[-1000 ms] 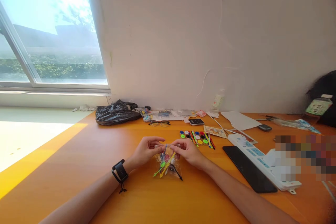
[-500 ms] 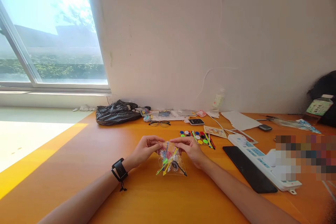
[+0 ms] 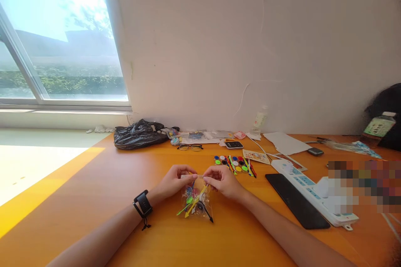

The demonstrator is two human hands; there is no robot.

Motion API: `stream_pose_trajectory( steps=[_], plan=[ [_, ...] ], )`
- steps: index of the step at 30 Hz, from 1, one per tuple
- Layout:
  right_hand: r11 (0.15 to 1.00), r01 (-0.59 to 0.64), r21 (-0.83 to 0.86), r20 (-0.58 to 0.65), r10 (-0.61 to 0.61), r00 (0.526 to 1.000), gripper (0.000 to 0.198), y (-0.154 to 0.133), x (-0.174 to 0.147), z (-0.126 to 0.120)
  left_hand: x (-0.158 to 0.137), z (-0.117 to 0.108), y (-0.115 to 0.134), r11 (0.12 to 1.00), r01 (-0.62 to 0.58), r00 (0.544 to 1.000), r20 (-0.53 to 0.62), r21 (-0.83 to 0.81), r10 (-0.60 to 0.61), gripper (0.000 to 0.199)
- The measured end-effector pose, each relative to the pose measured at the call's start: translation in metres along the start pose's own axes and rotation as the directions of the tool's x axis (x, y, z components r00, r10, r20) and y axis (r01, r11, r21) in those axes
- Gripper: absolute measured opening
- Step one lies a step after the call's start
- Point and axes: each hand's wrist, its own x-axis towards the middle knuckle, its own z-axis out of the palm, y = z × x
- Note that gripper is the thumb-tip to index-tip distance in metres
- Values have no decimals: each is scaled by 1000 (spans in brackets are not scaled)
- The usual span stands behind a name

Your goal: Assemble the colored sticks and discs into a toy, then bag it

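My left hand (image 3: 177, 180), with a black watch on its wrist, pinches the top left edge of a small clear plastic bag (image 3: 205, 210). The top right edge is pinched by my right hand (image 3: 223, 180). Inside the bag lie colourful small plastic pieces: yellow, green and black arrow-tipped sticks (image 3: 194, 204) and a few round parts. The bag hangs toward me, low over the wooden table. Just beyond my right hand, similar coloured discs and sticks (image 3: 235, 163) lie in rows on the table.
A black tablet-like slab (image 3: 297, 202) and a white power strip (image 3: 316, 194) lie to the right. Along the wall are a black plastic bag (image 3: 139, 134), eyeglasses (image 3: 190, 147), a small black-and-white device (image 3: 234, 145), paper sheets (image 3: 285, 143) and bottles (image 3: 260, 121).
The plastic bag has shifted slightly left and closer to me. My right hand has moved left along its top edge, so my two hands' fingertips are nearer each other.
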Motion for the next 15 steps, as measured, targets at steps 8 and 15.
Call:
stream_pose_trajectory(
  steps=[8, 15],
  plan=[
    [992, -80, 99, 87, 71, 994, 40, -2, 0, 1, 0, 4, 3, 1000, -15, 999, 51, 11, 15, 51],
    [982, -96, 160, 83, 84, 993, 46, -2, 4, -6, -5, 6, 14, 998, -13, 995, 99, -61, 19, 49]
  ],
)
